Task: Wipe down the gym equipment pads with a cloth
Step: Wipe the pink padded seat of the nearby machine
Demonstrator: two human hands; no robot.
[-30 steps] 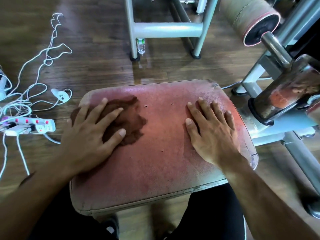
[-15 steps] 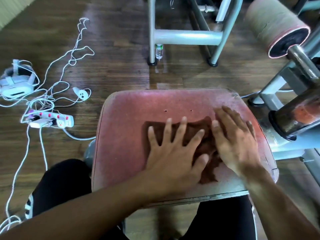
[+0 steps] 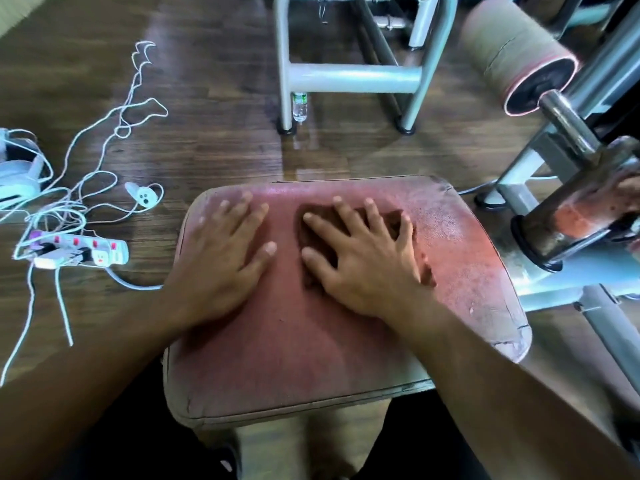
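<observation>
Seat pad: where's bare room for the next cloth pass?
Bare: the seat pad's near half, below both hands, and its right strip beside the machine post. Crowded: the far half, left hand flat, right hand pressing the cloth.

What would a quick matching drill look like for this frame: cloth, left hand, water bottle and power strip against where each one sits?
Things:
1. cloth
2. left hand
3. water bottle
4. power strip

Places:
A. on the floor, left of the seat pad, among white cables
B. flat on the bare pad, left of the cloth
C. under the right hand
D. on the floor beside a leg of the metal frame

Pairs: 1-C, 2-B, 3-D, 4-A
</observation>
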